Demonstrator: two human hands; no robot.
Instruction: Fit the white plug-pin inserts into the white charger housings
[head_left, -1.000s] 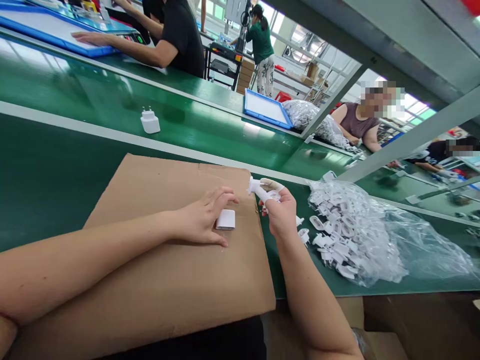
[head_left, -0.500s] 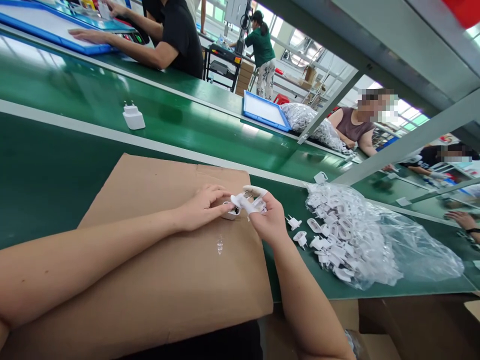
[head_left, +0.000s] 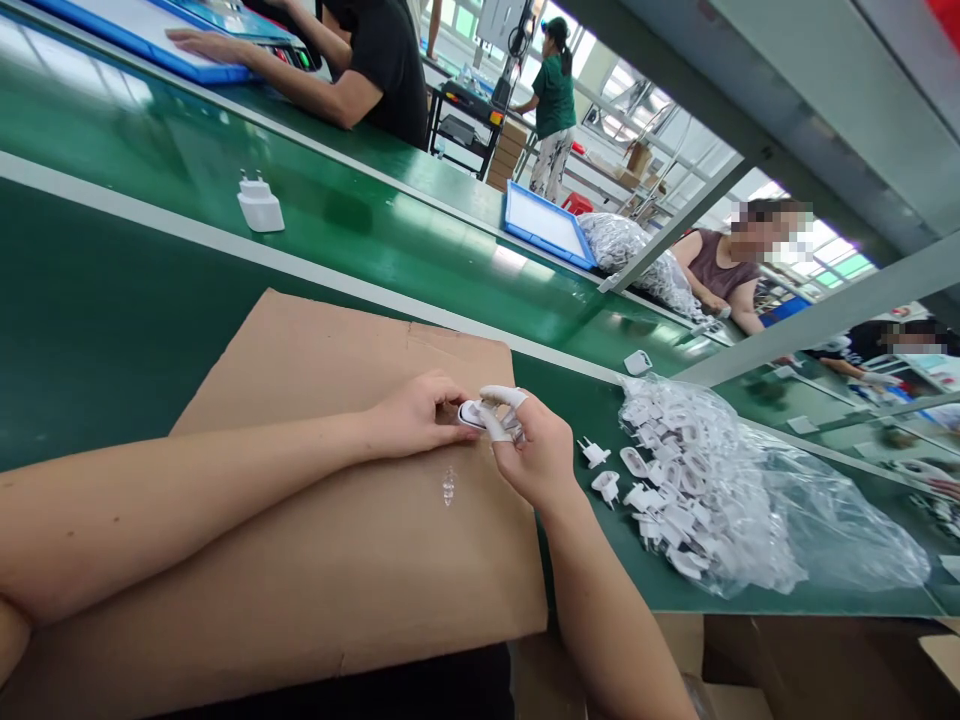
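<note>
white charger piece (head_left: 471, 412) held over cardboard sheet (head_left: 360, 570), clamped by left hand (head_left: 424, 413) from nine o'clock and by right hand (head_left: 538, 442) from four. loose plug pieces (head_left: 606, 488) laid near four, filled plastic bag (head_left: 705, 490) farther out; pronged charger (head_left: 260, 208) placed at ten.

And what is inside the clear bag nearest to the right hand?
The clear bag holds a heap of white plug parts; whatever lies deeper is covered and cannot be seen.
</note>
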